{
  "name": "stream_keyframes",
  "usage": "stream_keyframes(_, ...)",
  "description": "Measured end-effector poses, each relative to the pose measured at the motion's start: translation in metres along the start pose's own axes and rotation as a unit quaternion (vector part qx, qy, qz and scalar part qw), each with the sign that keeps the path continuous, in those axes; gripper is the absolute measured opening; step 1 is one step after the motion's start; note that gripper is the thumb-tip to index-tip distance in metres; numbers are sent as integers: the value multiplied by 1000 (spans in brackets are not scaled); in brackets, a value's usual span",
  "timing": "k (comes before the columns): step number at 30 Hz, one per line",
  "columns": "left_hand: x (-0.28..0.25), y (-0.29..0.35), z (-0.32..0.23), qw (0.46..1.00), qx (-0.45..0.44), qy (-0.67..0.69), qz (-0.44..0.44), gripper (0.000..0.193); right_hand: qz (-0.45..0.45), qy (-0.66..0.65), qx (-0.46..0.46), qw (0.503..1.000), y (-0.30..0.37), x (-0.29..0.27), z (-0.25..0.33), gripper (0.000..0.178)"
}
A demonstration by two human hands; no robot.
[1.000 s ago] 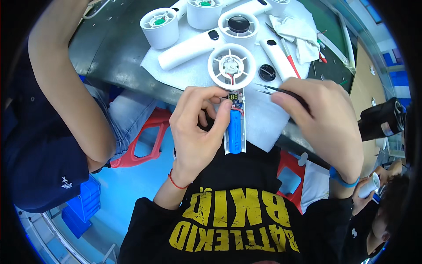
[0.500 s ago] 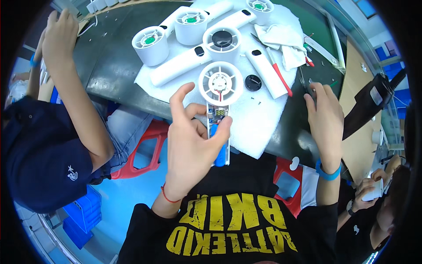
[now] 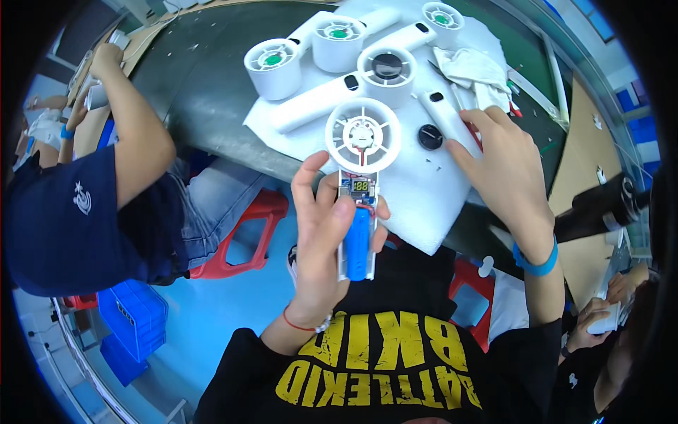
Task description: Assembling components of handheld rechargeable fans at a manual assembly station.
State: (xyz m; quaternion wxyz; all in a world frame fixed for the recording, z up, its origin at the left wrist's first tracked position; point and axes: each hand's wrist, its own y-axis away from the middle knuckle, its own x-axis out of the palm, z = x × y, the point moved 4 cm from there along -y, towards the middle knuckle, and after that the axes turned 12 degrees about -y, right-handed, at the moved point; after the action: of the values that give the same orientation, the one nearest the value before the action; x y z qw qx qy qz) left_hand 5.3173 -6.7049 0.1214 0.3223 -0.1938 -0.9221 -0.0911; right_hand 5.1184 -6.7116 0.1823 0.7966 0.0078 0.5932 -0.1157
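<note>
My left hand (image 3: 325,240) grips an opened white handheld fan (image 3: 361,138) by its handle, over the table's near edge. The handle shows a blue cylindrical battery (image 3: 357,244) and a small circuit board with a lit green display (image 3: 359,186). My right hand (image 3: 503,166) rests palm down on the white foam sheet (image 3: 431,205), fingers apart, over a white fan handle part (image 3: 445,113) and beside a black round cap (image 3: 429,136). Nothing shows in its grip.
More white fan heads (image 3: 272,67) and handle shells (image 3: 314,102) lie on the foam, with a crumpled white cloth (image 3: 477,71) at the back right. A person in a dark blue shirt (image 3: 63,219) sits to my left on a red stool (image 3: 244,233). Blue crates (image 3: 131,318) stand on the floor.
My right hand has left the fan, where it held a thin tool, and moved right onto the foam sheet. My left hand still holds the opened fan, now turned more upright.
</note>
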Motion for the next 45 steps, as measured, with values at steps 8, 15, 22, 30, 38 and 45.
stream_keyframes(8, 2, 7, -1, 992, -110, -38, -45, 42, -46, -8, 3, 999, 10, -3, 5, 33)
stream_keyframes(15, 5, 13, 2, 970, -240, 6, 24, 55, -61, -268, 9, 961, 80, -39, 34, 39)
stream_keyframes(22, 31, 13, 19, 953, -258, 20, 158, 67, 8, -321, 25, 947, 100, -16, 47, 44)
stream_keyframes(30, 40, 20, 37, 952, -247, -89, 158, 57, -34, -226, -3, 974, 100, -14, 55, 47)
stream_keyframes(38, 38, 15, 41, 948, -259, -104, 149, 49, -39, -255, 11, 966, 103, 2, 43, 50)
stream_keyframes(45, 32, 13, 27, 965, -165, -93, 180, 46, -41, -389, -16, 920, 122, 9, 38, 55)
